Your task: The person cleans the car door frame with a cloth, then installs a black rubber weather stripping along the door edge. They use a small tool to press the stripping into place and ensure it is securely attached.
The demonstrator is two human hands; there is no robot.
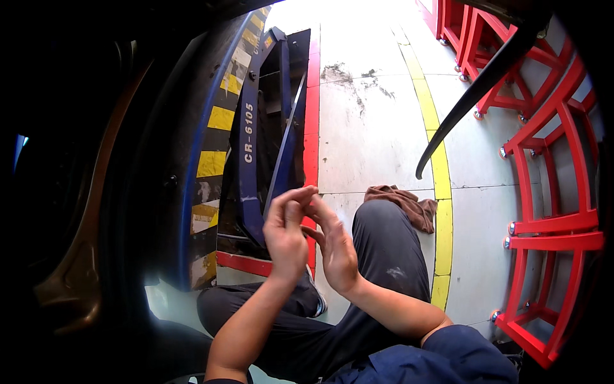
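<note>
Both of my hands are raised in front of my bent legs, palms turned toward each other. My left hand (286,238) has its fingers stretched up and slightly curved, with nothing visible in it. Beside it, my right hand (337,248) also has extended fingers, and the fingertips of the two hands meet or overlap near the top. A gap shows between the palms lower down. Slight blur softens the fingers. A crumpled brown cloth (409,206) lies on the floor just past my right knee (390,246), touching neither hand.
On the left stands a blue vehicle lift with a yellow-and-black striped edge (215,118) and a blue lifting arm (251,153). A black curved strip (473,96) hangs down at upper right. Red wheeled frames (556,242) line the right side, beyond a yellow floor line (442,211).
</note>
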